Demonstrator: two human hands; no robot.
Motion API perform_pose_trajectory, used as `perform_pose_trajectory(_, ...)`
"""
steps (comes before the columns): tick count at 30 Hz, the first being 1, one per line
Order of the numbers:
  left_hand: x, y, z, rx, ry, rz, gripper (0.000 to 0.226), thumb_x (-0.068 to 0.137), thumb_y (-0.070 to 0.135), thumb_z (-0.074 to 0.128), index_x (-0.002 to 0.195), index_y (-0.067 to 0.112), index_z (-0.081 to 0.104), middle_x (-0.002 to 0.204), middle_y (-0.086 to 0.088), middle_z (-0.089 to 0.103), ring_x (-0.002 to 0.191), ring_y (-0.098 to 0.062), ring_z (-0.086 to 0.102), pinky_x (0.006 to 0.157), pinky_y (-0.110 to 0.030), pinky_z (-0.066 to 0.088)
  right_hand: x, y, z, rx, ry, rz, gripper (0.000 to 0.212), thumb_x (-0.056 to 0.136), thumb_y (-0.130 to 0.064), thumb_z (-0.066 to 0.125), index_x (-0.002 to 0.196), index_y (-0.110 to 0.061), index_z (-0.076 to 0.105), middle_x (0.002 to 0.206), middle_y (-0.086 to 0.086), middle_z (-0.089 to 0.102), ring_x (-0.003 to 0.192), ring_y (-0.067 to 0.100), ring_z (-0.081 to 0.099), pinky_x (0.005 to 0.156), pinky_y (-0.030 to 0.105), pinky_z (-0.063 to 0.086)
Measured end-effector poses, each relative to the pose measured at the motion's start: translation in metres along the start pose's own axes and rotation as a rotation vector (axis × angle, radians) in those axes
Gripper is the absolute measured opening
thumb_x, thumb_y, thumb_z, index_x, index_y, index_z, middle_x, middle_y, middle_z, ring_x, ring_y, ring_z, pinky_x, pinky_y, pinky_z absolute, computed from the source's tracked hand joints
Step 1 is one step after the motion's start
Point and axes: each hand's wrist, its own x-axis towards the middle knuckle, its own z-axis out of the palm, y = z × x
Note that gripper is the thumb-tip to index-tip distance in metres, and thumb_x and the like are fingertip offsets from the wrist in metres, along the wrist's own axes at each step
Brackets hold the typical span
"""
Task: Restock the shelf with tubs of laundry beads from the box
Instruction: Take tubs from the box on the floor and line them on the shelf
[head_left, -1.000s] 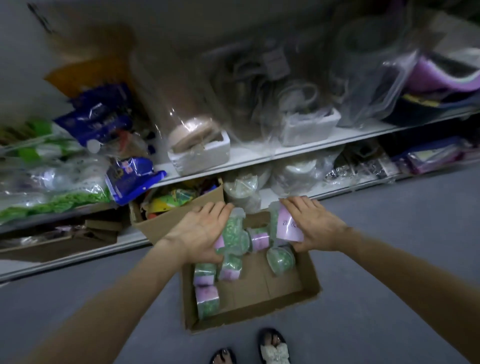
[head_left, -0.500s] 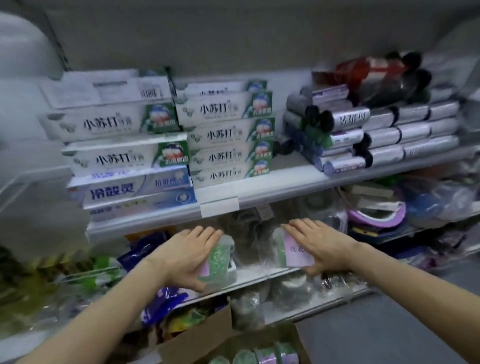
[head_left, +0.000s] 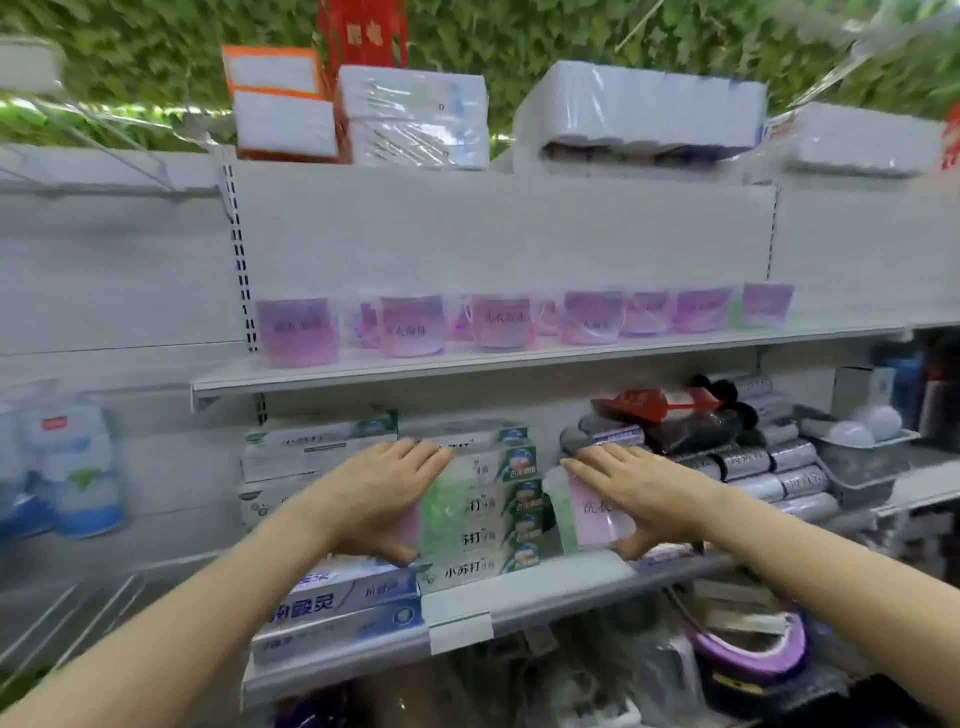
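My left hand (head_left: 382, 493) grips a clear tub of green laundry beads (head_left: 447, 512) with a pink label. My right hand (head_left: 641, 493) grips a second tub of green beads (head_left: 582, 512), its pink label facing me. Both tubs are held in the air in front of the toothpaste shelf, below the white upper shelf (head_left: 519, 364). On that upper shelf stands a row of several tubs with purple labels (head_left: 501, 322). The box is out of view.
Stacked toothpaste boxes (head_left: 478, 519) fill the shelf behind my hands. Rolls of bags (head_left: 753, 457) lie to their right, with a basket of white bulbs (head_left: 862, 441) beyond. Wrapped white packs (head_left: 639, 114) sit on top of the unit. Blue-and-white bags (head_left: 67, 467) hang at the left.
Both hands lifted a tub each out of the box and raised them past the lower shelves to toothpaste-shelf height. My view swung up from the floor to the upper shelves.
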Motion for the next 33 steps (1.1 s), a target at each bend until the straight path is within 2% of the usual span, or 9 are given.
perform_pose_trajectory(3, 0.003, -0.02, -0.049, 0.066, 0.056, 0.015, 0.112, 0.068, 0.065, 0.062, 0.147, 0.005, 0.012, 0.144, -0.007, 0.033, 0.126, -0.022, 0.038, 0.105, -0.03, 0.032, -0.008, 0.019, -0.053, -0.03, 0.022, 0.051, 0.103, 0.078, -0.054, 0.064, 0.15, -0.011, 0.005, 0.149, 0.008, 0.021, 0.135, 0.025, 0.026, 0.111, 0.034, 0.029)
perform_pose_trajectory(6, 0.009, -0.039, -0.091, 0.075, 0.04, -0.024, 0.114, 0.071, 0.066, 0.061, 0.148, 0.006, 0.002, 0.149, -0.007, 0.023, 0.133, -0.023, 0.028, 0.112, -0.032, 0.025, -0.015, 0.039, -0.087, -0.053, 0.076, 0.115, 0.106, 0.076, -0.054, 0.065, 0.151, -0.011, 0.003, 0.149, 0.006, 0.02, 0.135, 0.023, 0.025, 0.111, 0.032, 0.025)
perform_pose_trajectory(9, 0.015, -0.055, -0.111, 0.111, 0.118, -0.025, 0.112, 0.064, 0.066, 0.065, 0.146, 0.005, 0.018, 0.139, -0.007, 0.038, 0.124, -0.023, 0.042, 0.103, -0.031, 0.037, -0.025, 0.056, -0.112, -0.083, 0.11, 0.179, 0.104, 0.077, -0.053, 0.065, 0.151, -0.012, 0.004, 0.15, 0.008, 0.021, 0.135, 0.025, 0.026, 0.113, 0.033, 0.022)
perform_pose_trajectory(12, 0.022, -0.064, -0.127, 0.179, 0.195, -0.043, 0.11, 0.041, 0.071, 0.07, 0.126, 0.004, 0.051, 0.106, -0.006, 0.062, 0.086, -0.022, 0.063, 0.071, -0.026, 0.053, -0.039, 0.071, -0.132, -0.09, 0.142, 0.206, 0.103, 0.077, -0.053, 0.064, 0.151, -0.016, 0.003, 0.147, 0.009, 0.024, 0.13, 0.027, 0.03, 0.11, 0.035, 0.029)
perform_pose_trajectory(13, 0.023, -0.063, -0.132, 0.177, 0.201, -0.052, 0.109, 0.042, 0.07, 0.071, 0.127, 0.003, 0.05, 0.106, -0.007, 0.062, 0.085, -0.022, 0.063, 0.07, -0.026, 0.053, -0.043, 0.077, -0.138, -0.111, 0.164, 0.209, 0.103, 0.076, -0.054, 0.064, 0.151, -0.018, 0.002, 0.146, 0.009, 0.026, 0.128, 0.027, 0.032, 0.108, 0.035, 0.031)
perform_pose_trajectory(16, 0.031, -0.058, -0.154, 0.217, 0.192, -0.047, 0.107, 0.067, 0.064, 0.063, 0.145, 0.006, 0.02, 0.136, -0.007, 0.04, 0.116, -0.023, 0.047, 0.094, -0.029, 0.04, -0.057, 0.094, -0.15, -0.164, 0.233, 0.232, 0.108, 0.074, -0.057, 0.067, 0.151, -0.023, 0.0, 0.142, 0.008, 0.03, 0.123, 0.026, 0.038, 0.102, 0.034, 0.035)
perform_pose_trajectory(18, 0.037, -0.056, -0.173, 0.247, 0.189, -0.052, 0.105, 0.072, 0.067, 0.057, 0.147, 0.009, 0.01, 0.141, -0.004, 0.033, 0.121, -0.022, 0.041, 0.098, -0.028, 0.035, -0.068, 0.107, -0.155, -0.166, 0.255, 0.253, 0.111, 0.072, -0.061, 0.066, 0.151, -0.024, -0.002, 0.14, 0.007, 0.031, 0.12, 0.024, 0.04, 0.1, 0.033, 0.036)
perform_pose_trajectory(29, 0.134, 0.003, -0.235, 0.254, 0.386, -0.059, 0.106, 0.061, 0.074, 0.061, 0.139, 0.007, 0.033, 0.122, -0.008, 0.051, 0.102, -0.026, 0.055, 0.085, -0.035, 0.047, -0.161, 0.21, -0.139, -0.266, 0.253, 0.268, 0.11, 0.073, -0.059, 0.067, 0.151, -0.023, -0.001, 0.139, 0.008, 0.033, 0.12, 0.025, 0.042, 0.099, 0.034, 0.04)
perform_pose_trajectory(33, 0.184, 0.049, -0.244, 0.226, 0.394, -0.051, 0.103, 0.05, 0.072, 0.064, 0.124, 0.003, 0.046, 0.1, -0.011, 0.06, 0.079, -0.029, 0.062, 0.063, -0.033, 0.053, -0.208, 0.255, -0.117, -0.331, 0.218, 0.274, 0.111, 0.071, -0.058, 0.069, 0.152, -0.023, 0.002, 0.137, 0.009, 0.037, 0.116, 0.026, 0.045, 0.096, 0.035, 0.042)
